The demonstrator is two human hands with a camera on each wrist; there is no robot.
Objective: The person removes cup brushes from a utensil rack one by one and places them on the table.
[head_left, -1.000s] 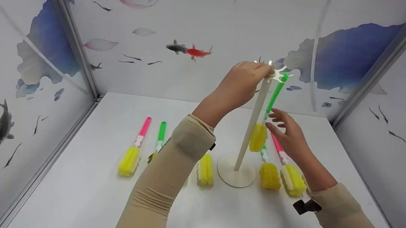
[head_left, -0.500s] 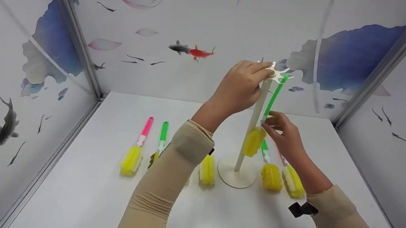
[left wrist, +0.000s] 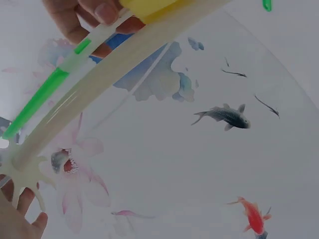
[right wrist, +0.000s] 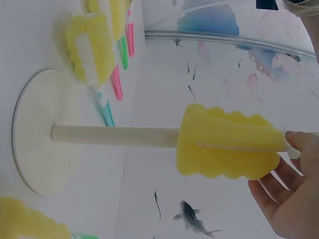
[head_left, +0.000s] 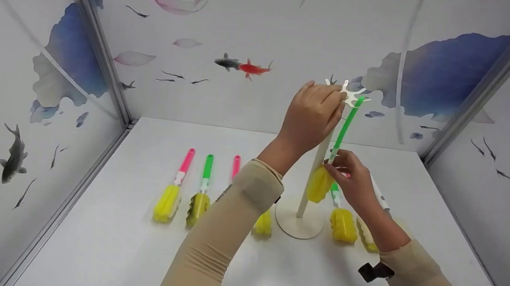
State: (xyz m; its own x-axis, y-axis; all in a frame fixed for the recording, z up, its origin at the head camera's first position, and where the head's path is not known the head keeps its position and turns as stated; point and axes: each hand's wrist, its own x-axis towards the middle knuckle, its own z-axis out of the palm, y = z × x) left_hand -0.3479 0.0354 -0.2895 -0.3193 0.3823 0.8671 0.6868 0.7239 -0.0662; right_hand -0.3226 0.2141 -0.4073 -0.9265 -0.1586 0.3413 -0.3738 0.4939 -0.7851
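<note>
A cream-white stand [head_left: 285, 223] with a round base and a slim pole rises in the middle of the table. My left hand [head_left: 313, 115] grips its top, beside the spread hooks [head_left: 352, 97]. From one hook hangs a bottle brush [head_left: 348, 127] with a green handle and a yellow sponge head pointing down. Thumb and fingers of my right hand [head_left: 353, 179] pinch its white neck just above the sponge. In the right wrist view the brush's sponge [right wrist: 227, 142] overlaps the pole. The left wrist view shows the green handle end at the hook crown [left wrist: 25, 172].
More sponge brushes lie in a row on the white table [head_left: 109, 240]: a pink-handled one [head_left: 167, 204] and a green-handled one [head_left: 198, 208] at left, and a yellow sponge [head_left: 343, 225] right of the base. Patterned panels enclose the table's back and sides.
My right hand has closed from loose fingers beside the hanging brush to a pinch on its neck, and has moved slightly down. The sponge hangs a little lower. My left hand stays at the stand's top.
</note>
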